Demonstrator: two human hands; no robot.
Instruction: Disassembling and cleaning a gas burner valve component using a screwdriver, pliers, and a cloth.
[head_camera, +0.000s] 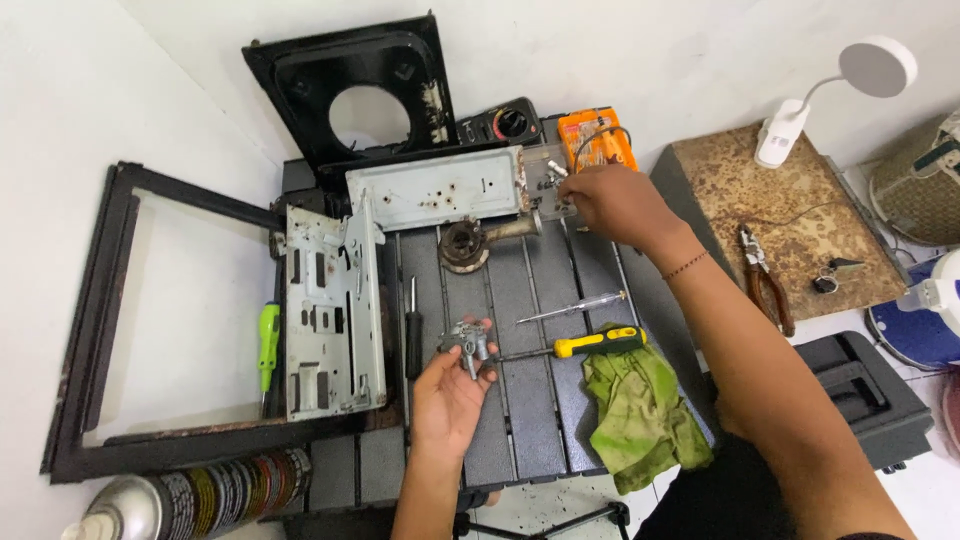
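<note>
My left hand (448, 385) has its grip closed loosely, palm up, around a small metal valve (468, 345), held just above the near middle of the counter (520, 420). My right hand (612, 205) is well apart, up at the far edge, fingers pinched on the end of the grey metal panel (435, 188) by a thin tube (590, 140); what the pinch holds, I cannot tell. The burner (470, 242) lies between both hands, long axis running left-right, pipe end toward my right hand, which is nearer to it.
</note>
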